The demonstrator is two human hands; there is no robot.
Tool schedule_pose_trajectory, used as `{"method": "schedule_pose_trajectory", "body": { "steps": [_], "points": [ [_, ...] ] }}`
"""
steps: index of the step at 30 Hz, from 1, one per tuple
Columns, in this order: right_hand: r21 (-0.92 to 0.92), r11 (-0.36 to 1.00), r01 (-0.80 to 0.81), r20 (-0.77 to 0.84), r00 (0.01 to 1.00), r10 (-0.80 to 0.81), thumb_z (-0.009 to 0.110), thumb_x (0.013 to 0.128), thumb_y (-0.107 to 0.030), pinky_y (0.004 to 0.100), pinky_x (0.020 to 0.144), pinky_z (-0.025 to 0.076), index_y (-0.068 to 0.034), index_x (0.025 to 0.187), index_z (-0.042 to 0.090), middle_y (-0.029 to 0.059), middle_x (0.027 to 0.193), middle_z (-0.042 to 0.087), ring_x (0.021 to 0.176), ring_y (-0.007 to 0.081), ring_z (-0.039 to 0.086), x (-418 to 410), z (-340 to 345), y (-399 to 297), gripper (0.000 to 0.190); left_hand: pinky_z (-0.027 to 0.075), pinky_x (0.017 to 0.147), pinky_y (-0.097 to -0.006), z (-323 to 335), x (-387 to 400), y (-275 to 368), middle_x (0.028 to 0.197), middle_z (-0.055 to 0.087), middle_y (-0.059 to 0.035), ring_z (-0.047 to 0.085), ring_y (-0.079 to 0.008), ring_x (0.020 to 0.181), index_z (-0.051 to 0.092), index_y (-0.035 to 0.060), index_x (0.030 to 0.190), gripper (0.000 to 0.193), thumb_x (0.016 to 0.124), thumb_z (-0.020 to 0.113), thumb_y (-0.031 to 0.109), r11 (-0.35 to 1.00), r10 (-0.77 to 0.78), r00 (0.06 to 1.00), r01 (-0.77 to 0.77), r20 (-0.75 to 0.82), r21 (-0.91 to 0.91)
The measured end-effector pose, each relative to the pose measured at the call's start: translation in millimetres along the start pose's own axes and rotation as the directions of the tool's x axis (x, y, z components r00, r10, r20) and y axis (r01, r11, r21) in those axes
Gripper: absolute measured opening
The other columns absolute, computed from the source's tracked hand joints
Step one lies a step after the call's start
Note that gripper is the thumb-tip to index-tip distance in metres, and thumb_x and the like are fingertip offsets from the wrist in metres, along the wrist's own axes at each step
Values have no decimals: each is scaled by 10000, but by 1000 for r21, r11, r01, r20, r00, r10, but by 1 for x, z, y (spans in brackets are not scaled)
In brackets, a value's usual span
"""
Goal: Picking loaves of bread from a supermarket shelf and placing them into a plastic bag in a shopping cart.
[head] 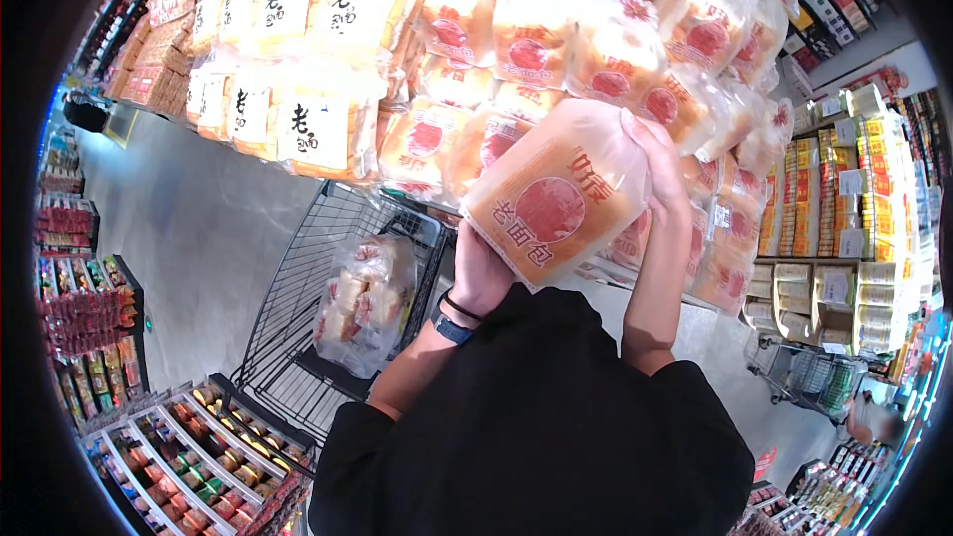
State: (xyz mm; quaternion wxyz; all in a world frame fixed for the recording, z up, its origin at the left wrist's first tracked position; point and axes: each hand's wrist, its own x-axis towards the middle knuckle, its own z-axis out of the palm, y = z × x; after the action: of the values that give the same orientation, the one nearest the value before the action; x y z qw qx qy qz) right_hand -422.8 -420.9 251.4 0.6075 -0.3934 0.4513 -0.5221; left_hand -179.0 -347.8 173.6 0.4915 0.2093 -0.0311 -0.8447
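Observation:
A bagged loaf of bread (551, 208) with a red circle printed on its clear wrapper is tilted in front of my chest. My left hand (480, 272) supports it from below at its lower left edge. Around the gathered upper end of the bag closes my right hand (655, 156), the thumb lying on the plastic. Part of each hand's fingers is hidden by the loaf. Just beyond are stacked loaves in the same wrapper (532, 52). Left of those stand packs of sliced bread with white labels (320, 126).
A wire shopping cart (279, 313) stands at my left, holding a plastic bag of bread (365, 305). Snack shelves (201, 461) are behind it. At the right are a shelf of yellow packages (826, 193), another cart (804, 376) and a person (867, 417). Grey floor (186, 223) shows at the left.

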Motion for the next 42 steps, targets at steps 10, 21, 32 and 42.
{"method": "schedule_pose_trajectory", "body": {
  "steps": [10, 21, 32, 42],
  "points": [
    [-783, 493, 380, 430, 903, -12, 561, 1013, -279, 282, 740, 472, 26, 1062, 651, 18, 866, 641, 814, 100, 552, 116, 132, -47, 322, 330, 1129, -491, -56, 72, 92, 1460, 480, -89, 439, -264, 1362, 404, 98, 1474, 609, 1025, 347, 505, 993, 13, 999, -8, 43, -114],
    [-815, 432, 386, 456, 887, 68, 589, 1001, -321, 270, 711, 474, -20, 1189, 667, 18, 848, 633, 766, 86, 543, 231, 148, -13, 363, 254, 1172, -566, -70, 127, 146, 1494, 403, -85, 375, -286, 1405, 376, 101, 1467, 573, 1000, 388, 434, 981, 101, 989, -117, -113, -155],
    [-794, 365, 486, 419, 872, -252, 576, 1004, -260, 311, 819, 493, -10, 1225, 655, 107, 990, 703, 876, 163, 611, 246, 119, 16, 342, 282, 1177, -516, -77, 149, 137, 1485, 419, -96, 381, -280, 1398, 378, 89, 1462, 585, 1014, 367, 464, 984, 131, 989, -138, -69, -108],
    [-714, 508, 482, 213, 841, -497, 591, 982, -271, 346, 825, 515, -23, 1217, 641, 131, 919, 689, 865, 214, 656, 220, 128, 35, 345, 186, 1210, -561, -65, 130, 122, 1546, 322, -114, 304, -292, 1449, 254, 82, 1535, 659, 1021, 343, 485, 950, 303, 945, -311, -125, -42]
  ]
}}
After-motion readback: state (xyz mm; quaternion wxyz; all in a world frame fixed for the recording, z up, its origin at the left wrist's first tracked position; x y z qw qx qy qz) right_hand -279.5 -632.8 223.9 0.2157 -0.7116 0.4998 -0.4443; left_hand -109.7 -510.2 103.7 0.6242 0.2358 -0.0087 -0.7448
